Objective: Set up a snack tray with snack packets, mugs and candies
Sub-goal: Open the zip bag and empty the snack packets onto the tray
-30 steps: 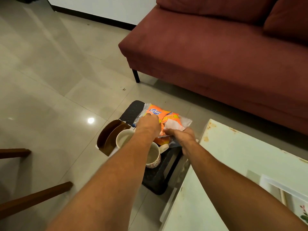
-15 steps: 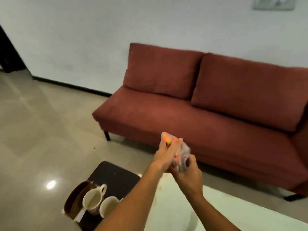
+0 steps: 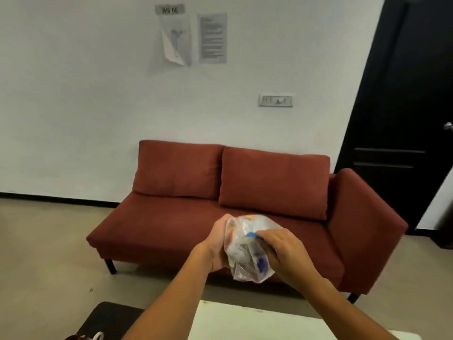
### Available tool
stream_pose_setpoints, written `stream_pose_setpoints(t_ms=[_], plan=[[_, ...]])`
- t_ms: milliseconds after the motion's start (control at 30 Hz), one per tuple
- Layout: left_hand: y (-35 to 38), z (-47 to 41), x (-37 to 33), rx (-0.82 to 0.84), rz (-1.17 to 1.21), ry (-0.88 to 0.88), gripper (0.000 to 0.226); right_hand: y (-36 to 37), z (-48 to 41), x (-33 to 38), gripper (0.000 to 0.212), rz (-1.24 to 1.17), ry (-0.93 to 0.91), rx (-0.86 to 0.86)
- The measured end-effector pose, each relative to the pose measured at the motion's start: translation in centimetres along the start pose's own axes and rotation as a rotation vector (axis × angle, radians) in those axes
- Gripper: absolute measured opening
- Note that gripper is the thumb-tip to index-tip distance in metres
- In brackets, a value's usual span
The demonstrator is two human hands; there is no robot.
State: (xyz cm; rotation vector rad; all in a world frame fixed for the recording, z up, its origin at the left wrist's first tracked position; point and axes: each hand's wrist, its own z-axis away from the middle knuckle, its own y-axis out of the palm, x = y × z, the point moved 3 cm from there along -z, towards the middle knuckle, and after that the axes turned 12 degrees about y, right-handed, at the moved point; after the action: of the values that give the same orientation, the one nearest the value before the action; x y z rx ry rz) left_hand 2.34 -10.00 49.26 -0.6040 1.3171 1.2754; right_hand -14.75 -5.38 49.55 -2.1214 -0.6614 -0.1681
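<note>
Clear plastic bag point(image 3: 245, 256) with blurry blue and orange stuff inside is held up in mid-air, over the near white table point(image 3: 245, 322). Left hand point(image 3: 215, 244) grips its left side and right hand point(image 3: 285, 253) its right, fingers curled into the crumpled plastic. Red sofa point(image 3: 171, 217) is behind, and a black stool point(image 3: 107, 317) sits near left.
</note>
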Motion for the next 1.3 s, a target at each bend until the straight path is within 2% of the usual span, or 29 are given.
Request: stream_pose_setpoints(t_ms=[67, 133, 233, 267, 367, 433, 500, 567, 667, 867, 1000, 1100, 1167, 1233, 1300], plan=[[3.1, 0.7, -0.7, 0.045, -0.119, 0.010, 0.025, -3.2, -0.9, -0.2, 0.026, 0.049, 0.004, -0.118], [5.4, 1.1, -1.9, 0.019, -0.272, 0.150, 0.016, -6.2, -2.0, -0.5, 0.027, 0.076, 0.007, -0.142], [7.1, 1.0, -4.1, -0.067, -0.347, 0.437, 0.046, -9.9, -3.8, -0.9, 0.027, 0.139, 0.023, -0.046], [7.6, 1.0, -4.9, -0.040, -0.403, 0.570, 0.049, -11.0, -4.4, -1.0, 0.024, 0.162, 0.032, -0.007], [10.3, 2.4, -7.2, 0.039, -0.622, 0.956, 0.035, -14.2, -6.7, 0.0, 0.018, 0.201, 0.040, 0.084], [11.1, 3.0, -8.6, -0.053, -0.718, 1.166, 0.019, -15.9, -8.3, 1.3, 0.017, 0.226, 0.018, 0.132], [11.2, 3.2, -10.1, -0.157, -0.748, 1.276, 0.016, -17.2, -9.8, 2.5, 0.018, 0.278, 0.012, 0.172], [11.1, 3.1, -11.5, -0.215, -0.776, 1.314, 0.019, -18.4, -10.9, 2.9, 0.022, 0.282, 0.023, 0.213], [10.7, 3.5, -13.3, -0.219, -0.741, 1.324, 0.027, -19.7, -11.5, 1.7, 0.019, 0.216, 0.071, 0.263], [7.5, 3.5, -14.7, -0.169, -0.591, 1.229, 0.017, -20.1, -8.5, -2.3, 0.008, 0.144, 0.201, 0.279], [4.9, 3.8, -13.9, -0.087, -0.481, 1.149, 0.014, -20.9, -7.2, -3.6, 0.010, 0.099, 0.334, 0.247], [3.1, 4.0, -13.1, 0.127, -0.310, 0.852, 0.013, -21.5, -7.6, -2.8, 0.010, 0.081, 0.346, 0.226], [2.8, 4.1, -13.5, 0.293, -0.279, 0.591, 0.034, -21.6, -8.1, -1.5, 0.011, 0.125, 0.300, 0.248], [4.1, 4.7, -14.0, 0.451, -0.423, 0.397, 0.047, -21.4, -8.6, -0.1, 0.012, 0.169, 0.236, 0.290], [6.5, 5.4, -14.1, 0.547, -0.695, 0.355, 0.039, -21.0, -9.0, 1.3, 0.012, 0.186, 0.194, 0.339]])
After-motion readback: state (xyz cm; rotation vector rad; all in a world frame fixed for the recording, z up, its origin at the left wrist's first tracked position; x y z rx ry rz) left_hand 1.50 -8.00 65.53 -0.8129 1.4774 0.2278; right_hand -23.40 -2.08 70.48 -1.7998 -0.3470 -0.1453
